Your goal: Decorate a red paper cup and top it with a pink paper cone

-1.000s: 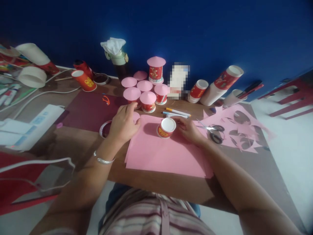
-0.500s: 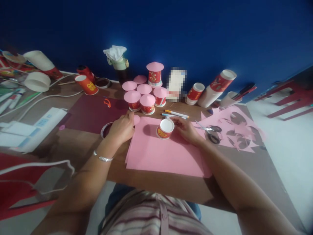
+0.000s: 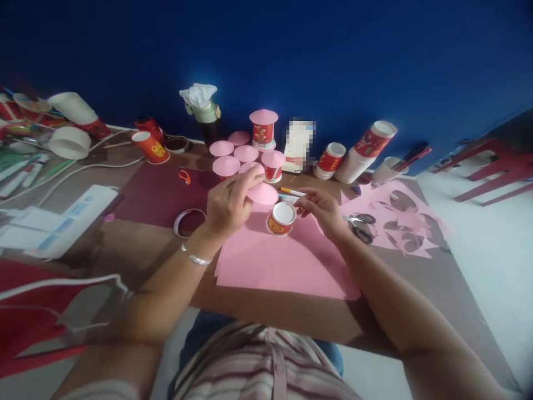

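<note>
From my end, the left hand (image 3: 228, 208) has the pink cone (image 3: 263, 194) pinched between thumb and fingers at its left edge, barely parted; the cone hangs above the pink sheets (image 3: 278, 269), just behind and left of the short cup (image 3: 281, 224). That cup stands upright on the sheets, white end up, with its top uncovered. My right hand (image 3: 322, 211) is at the cup's right side, fingers bent, tips close together by the rim; can't tell if they touch it or grip anything. Bracelet (image 3: 199, 260) on the left wrist. Behind the hands, a group of red cups (image 3: 263, 135) with pink cone tops, the one at the back tallest. Pens (image 3: 291, 192) lie between the hands, beyond the cup. Scissors (image 3: 363, 236) right of the right hand, by the cut paper (image 3: 410, 214). Tape roll (image 3: 178, 226) just left of the left hand, at the maroon sheet (image 3: 152, 197). Orange cup (image 3: 151, 149) leans farther back. Power strip (image 3: 81, 222) at far left.
</note>
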Demonstrator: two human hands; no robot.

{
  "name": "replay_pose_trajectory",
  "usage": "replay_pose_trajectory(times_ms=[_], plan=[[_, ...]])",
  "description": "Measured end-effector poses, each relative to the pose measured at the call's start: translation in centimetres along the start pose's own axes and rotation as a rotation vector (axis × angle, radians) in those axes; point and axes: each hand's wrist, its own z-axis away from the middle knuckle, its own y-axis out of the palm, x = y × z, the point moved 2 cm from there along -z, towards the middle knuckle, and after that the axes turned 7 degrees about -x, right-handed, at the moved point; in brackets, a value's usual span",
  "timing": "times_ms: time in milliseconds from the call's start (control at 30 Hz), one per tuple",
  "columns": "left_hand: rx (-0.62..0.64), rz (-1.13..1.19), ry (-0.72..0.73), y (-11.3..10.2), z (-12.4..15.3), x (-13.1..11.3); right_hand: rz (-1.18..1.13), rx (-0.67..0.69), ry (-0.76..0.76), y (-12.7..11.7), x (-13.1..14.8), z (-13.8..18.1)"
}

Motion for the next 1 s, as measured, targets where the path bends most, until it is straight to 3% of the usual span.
replay_pose_trajectory(times_ms=[133, 333, 433, 567, 667, 800, 1000], plan=[[-0.07, 0.138, 0.178, 2.7, -2.6, -1.6, -0.215, -0.046, 0.048, 0.5, 1.9, 0.1], [0.024, 0.377, 0.177, 5.3, -2.9, -1.9, -0.465, -0.021, 0.116, 0.7, 3.3, 0.3], [0.064, 0.545, -0.059, 5.4, -2.2, -1.7, -0.482, -0.07, 0.111, 0.2, 3.0, 0.0], [0.152, 1.031, -0.652, 5.0, -1.0, -1.2, -0.496, -0.15, 0.111, -0.6, 2.0, -0.6], [0.16, 1.357, -0.952, 4.8, 0.0, -0.7, -0.49, -0.184, 0.126, -0.7, 1.4, -0.9], [0.122, 1.285, -1.128, 5.1, 0.6, 0.2, -0.486, -0.191, 0.093, -0.3, 1.4, -0.9], [0.29, 1.192, -1.249, 6.4, -0.7, -0.1, -0.39, -0.132, 0.043, 0.5, 1.8, -0.8]])
